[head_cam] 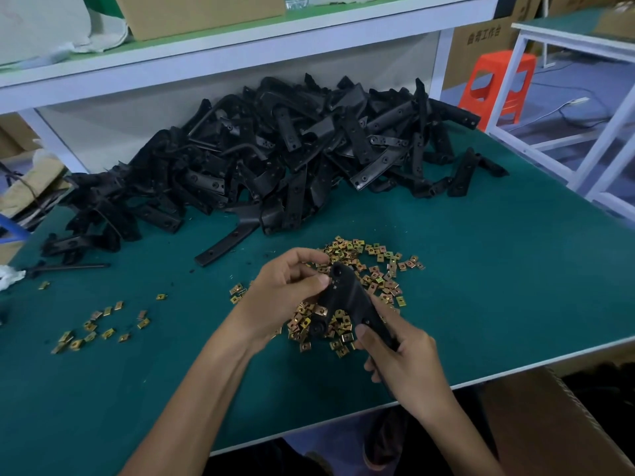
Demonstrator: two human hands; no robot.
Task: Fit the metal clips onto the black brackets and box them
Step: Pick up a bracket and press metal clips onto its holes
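Between fingers, black bracket [348, 302] held over clip heap [378, 266] on bench [498, 269]: upper end pinched by left hand [288, 286], lower end clamped by right hand [402, 362]. Bracket pile [275, 159] heaped beyond fingers.

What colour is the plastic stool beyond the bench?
The stool is orange-red; head view, upper right.
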